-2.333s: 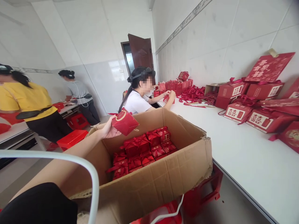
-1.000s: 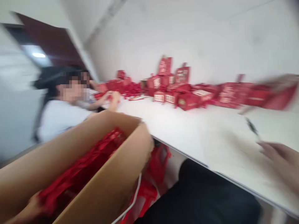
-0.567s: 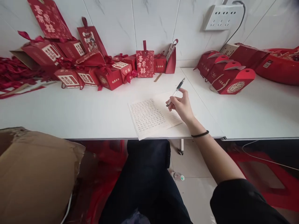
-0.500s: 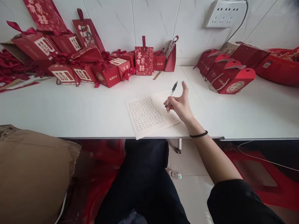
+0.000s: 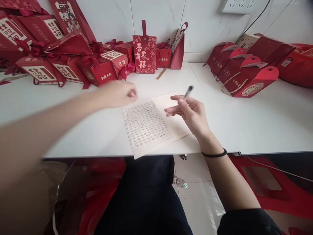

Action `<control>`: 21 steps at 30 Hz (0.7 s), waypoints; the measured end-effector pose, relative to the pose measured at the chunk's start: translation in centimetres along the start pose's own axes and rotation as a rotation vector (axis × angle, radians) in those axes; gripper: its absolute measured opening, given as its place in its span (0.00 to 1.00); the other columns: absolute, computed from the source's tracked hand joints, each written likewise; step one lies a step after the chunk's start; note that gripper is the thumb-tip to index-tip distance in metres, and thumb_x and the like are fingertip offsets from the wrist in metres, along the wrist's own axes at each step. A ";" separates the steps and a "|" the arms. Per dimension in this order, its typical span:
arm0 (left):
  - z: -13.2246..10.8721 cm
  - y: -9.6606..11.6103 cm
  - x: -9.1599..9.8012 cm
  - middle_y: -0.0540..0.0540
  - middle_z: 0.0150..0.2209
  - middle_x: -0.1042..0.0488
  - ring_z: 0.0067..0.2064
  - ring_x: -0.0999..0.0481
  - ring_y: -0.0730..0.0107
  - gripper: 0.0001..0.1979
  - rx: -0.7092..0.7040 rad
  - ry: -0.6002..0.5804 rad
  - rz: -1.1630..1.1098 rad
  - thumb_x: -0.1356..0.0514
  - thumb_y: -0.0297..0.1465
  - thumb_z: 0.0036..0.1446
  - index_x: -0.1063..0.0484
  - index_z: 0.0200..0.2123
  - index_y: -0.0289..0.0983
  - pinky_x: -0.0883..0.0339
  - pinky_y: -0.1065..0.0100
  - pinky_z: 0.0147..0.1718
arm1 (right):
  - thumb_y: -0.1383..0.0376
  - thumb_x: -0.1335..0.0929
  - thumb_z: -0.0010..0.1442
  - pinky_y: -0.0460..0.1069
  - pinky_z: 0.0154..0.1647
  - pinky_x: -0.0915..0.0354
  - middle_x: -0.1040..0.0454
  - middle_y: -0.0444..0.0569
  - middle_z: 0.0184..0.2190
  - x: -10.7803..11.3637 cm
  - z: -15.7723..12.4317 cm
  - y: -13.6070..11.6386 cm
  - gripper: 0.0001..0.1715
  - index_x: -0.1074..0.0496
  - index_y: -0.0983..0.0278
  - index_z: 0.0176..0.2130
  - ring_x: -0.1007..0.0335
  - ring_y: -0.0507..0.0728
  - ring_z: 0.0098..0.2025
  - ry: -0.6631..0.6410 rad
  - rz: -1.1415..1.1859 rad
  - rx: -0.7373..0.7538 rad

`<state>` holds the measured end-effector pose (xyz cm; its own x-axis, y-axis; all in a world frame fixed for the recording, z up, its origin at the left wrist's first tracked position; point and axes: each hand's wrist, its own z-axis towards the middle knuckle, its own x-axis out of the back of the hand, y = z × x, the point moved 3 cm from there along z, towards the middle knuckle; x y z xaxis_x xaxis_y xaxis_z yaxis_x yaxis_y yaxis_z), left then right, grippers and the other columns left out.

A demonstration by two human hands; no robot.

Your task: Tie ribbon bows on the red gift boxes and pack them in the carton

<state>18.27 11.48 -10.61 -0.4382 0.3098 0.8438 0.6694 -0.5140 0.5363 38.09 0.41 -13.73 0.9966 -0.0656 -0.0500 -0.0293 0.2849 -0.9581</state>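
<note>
A sheet of paper (image 5: 149,125) covered in small printed characters lies on the white table (image 5: 269,124) in front of me. My right hand (image 5: 192,114) hovers over its right half and holds a pen (image 5: 188,92) between the fingers, tip pointing away. My left hand (image 5: 117,94) reaches in from the left, blurred by motion, just above the paper's top left corner. Its fingers look curled, and I cannot see anything in them.
Red gift boxes with ribbons (image 5: 73,62) are piled along the wall at the back left. An upright red bag (image 5: 144,52) stands in the middle, and arched red boxes (image 5: 244,75) lie at the right. A cardboard box (image 5: 49,195) sits below the table at my left.
My left arm has swung in from the left over the table toward the paper. My right hand has loosened round the pen and shifted slightly. The view has tilted down and nearer.
</note>
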 end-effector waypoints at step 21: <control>2.7 -1.8 -5.7 0.48 0.56 0.36 0.59 0.41 0.56 0.23 -0.296 -0.103 0.089 0.43 0.43 0.54 0.33 0.52 0.44 0.54 0.52 0.60 | 0.65 0.29 0.58 0.45 0.13 0.42 0.40 0.33 0.13 -1.6 -2.6 -1.7 0.12 0.38 0.60 0.31 0.43 0.49 0.11 0.479 -0.139 0.189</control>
<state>21.15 12.77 -16.30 -0.3126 0.3243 0.8928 0.4923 -0.7485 0.4443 36.36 -2.49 -12.71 0.8418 -0.5319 -0.0919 0.1587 0.4065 -0.8998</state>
